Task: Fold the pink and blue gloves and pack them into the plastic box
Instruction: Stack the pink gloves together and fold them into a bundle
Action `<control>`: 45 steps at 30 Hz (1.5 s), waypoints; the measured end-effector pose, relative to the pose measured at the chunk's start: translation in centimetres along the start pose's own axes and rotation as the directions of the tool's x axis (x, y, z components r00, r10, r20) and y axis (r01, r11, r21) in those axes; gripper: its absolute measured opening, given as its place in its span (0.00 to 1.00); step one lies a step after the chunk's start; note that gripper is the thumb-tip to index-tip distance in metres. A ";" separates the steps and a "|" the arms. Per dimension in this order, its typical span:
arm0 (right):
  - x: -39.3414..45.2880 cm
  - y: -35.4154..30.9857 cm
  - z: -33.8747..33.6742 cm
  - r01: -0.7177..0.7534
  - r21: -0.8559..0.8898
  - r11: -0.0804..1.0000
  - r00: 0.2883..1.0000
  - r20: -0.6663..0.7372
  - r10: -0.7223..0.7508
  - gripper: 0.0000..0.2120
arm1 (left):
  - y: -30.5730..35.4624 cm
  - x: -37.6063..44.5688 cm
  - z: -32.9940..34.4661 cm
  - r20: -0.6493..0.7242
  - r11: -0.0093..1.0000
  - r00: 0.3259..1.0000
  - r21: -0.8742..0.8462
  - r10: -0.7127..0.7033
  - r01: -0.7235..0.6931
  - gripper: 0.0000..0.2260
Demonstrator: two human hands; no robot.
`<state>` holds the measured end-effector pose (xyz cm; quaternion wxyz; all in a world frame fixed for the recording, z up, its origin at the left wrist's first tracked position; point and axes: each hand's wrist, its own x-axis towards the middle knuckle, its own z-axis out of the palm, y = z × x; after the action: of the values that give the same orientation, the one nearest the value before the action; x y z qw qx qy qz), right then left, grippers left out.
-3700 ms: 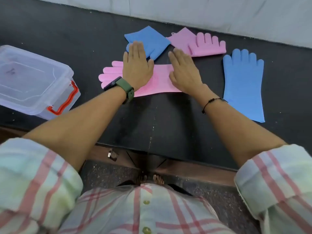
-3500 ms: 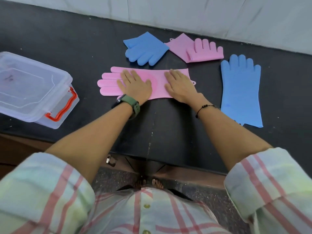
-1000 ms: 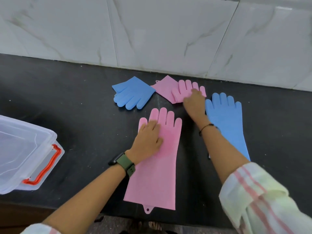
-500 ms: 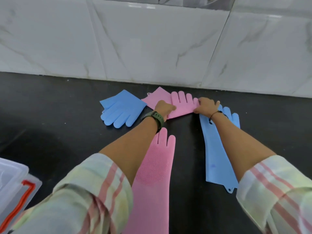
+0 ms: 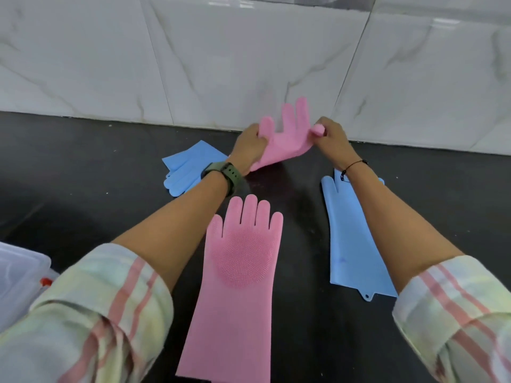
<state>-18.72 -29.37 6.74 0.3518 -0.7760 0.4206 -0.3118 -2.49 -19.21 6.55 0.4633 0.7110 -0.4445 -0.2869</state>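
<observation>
Both hands, left hand [image 5: 249, 147] and right hand [image 5: 330, 139], pinch the lifted pink glove [image 5: 284, 139] with curled fingers. It is floppy, so it might slip and drop onto the table [image 5: 83, 161].

far pink glove [image 5: 284, 139] now lifted, unfolded

I can read no text, label, brand or number anywhere: none on the pink glove [image 5: 282, 142] I hold, on the other gloves, on my watch [image 5: 225, 176], or on the box [image 5: 19, 275].
</observation>
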 end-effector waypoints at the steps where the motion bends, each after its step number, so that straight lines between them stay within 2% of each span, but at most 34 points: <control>1: -0.4 -1.0 -0.3 0.046 0.034 0.998 0.999 -0.028 -0.045 0.16 | 0.5 -0.3 -0.9 -0.021 0.999 0.999 0.016 0.050 -0.049 0.07; 3: -1.9 -3.4 -1.2 0.123 0.107 0.987 0.991 -0.066 -0.116 0.16 | 1.8 -1.6 -3.2 -0.042 0.990 0.989 -0.016 0.141 -0.142 0.06; 6: -5.2 -7.4 -2.3 0.197 0.234 0.952 0.980 -0.072 -0.186 0.16 | 3.9 -5.5 -6.6 -0.024 0.954 0.977 -0.214 0.210 -0.210 0.05; 8: -8.5 -10.0 -2.8 0.191 0.349 0.917 0.981 -0.055 -0.184 0.17 | 4.9 -9.1 -8.4 0.003 0.916 0.973 -0.339 0.230 -0.215 0.05; 13: -17.3 -14.0 -3.1 0.034 0.701 0.712 0.986 0.094 -0.140 0.20 | 4.7 -18.6 -11.5 0.106 0.763 0.944 -0.620 0.313 -0.184 0.11; 15: -20.1 -13.7 -2.3 -0.056 0.776 0.629 0.981 0.161 -0.112 0.18 | 3.2 -21.3 -11.7 0.167 0.725 0.928 -0.674 0.333 -0.139 0.12; 17: -21.8 -12.5 -0.4 -0.138 0.803 0.581 0.978 0.204 -0.050 0.17 | 0.9 -22.3 -11.2 0.210 0.711 0.939 -0.701 0.273 -0.050 0.11; 19: -22.5 -10.2 2.3 -0.224 0.788 0.574 0.973 0.216 0.085 0.18 | -2.0 -21.7 -10.0 0.224 0.700 0.967 -0.710 0.122 0.076 0.11; 21: -22.5 -7.5 5.4 -0.348 0.691 0.634 0.936 0.220 0.274 0.17 | -5.3 -20.3 -8.5 0.242 0.731 0.968 -0.647 -0.072 0.216 0.11; 23: -22.6 -5.1 7.8 -0.468 0.506 0.724 0.882 0.214 0.420 0.12 | -8.2 -19.1 -7.3 0.259 0.801 0.937 -0.496 -0.234 0.337 0.07; 25: -22.6 -3.4 9.2 -0.498 0.400 0.770 0.867 0.200 0.457 0.08 | -10.2 -18.2 -6.6 0.264 0.840 0.908 -0.362 -0.324 0.405 0.04; 29: -21.6 -3.4 9.0 -0.405 0.348 0.845 0.914 0.135 0.383 0.09 | -10.5 -17.4 -6.6 0.242 0.831 0.919 -0.400 -0.311 0.386 0.03; 33: -20.3 -3.6 8.7 -0.355 0.398 0.846 0.934 0.107 0.342 0.07 | -10.5 -17.3 -6.3 0.161 0.789 0.945 -0.521 -0.284 0.326 0.06; 36: -19.4 -3.2 9.1 -0.411 0.330 0.850 0.912 0.132 0.389 0.05 | -10.7 -17.0 -5.9 0.075 0.839 0.930 -0.410 -0.358 0.357 0.06; 39: -18.8 -2.7 9.8 -0.472 0.273 0.838 0.882 0.138 0.451 0.10 | -10.9 -16.6 -5.6 0.013 0.860 0.907 -0.311 -0.421 0.404 0.06; 42: -18.5 -2.5 10.3 -0.442 0.227 0.868 0.894 0.028 0.448 0.12 | -10.9 -16.7 -5.4 0.003 0.883 0.917 -0.265 -0.400 0.386 0.03; 45: -18.7 -2.0 10.7 -0.422 0.255 0.870 0.887 -0.080 0.454 0.11 | -10.9 -17.0 -5.1 -0.026 0.900 0.926 -0.248 -0.376 0.358 0.04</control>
<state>-17.95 -9.19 -1.11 0.4713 -0.5905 0.5699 -0.3232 -1.77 0.05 -1.40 0.4990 0.7309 -0.2475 -0.3944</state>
